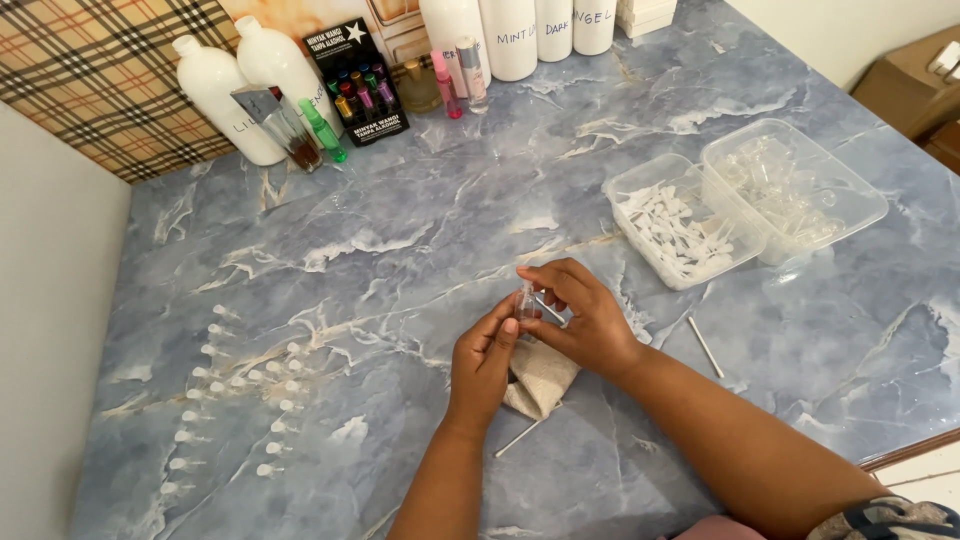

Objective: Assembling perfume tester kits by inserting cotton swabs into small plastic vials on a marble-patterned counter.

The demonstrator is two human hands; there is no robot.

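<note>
Left hand point(484, 362): we see it raised over the surface point(400, 230), fingertips pinching the lower part of a small clear vial point(525, 300).
Right hand point(583, 315): closed around the same vial from above, fingers curled at its top.
Vial: held upright between both hands, above a beige cloth point(538, 385), near the middle of the blue marbled surface.
White sticks point(706, 347): one lies right of the hands, another below the cloth.
Filled vials point(240, 390): we count several rows with white caps, lying left of the hands.
Clear tubs point(740, 205): two, at right, one with white caps, one with clear vials.
Far edge: white bottles point(245, 85) and coloured sample vials in a black box point(358, 80).
</note>
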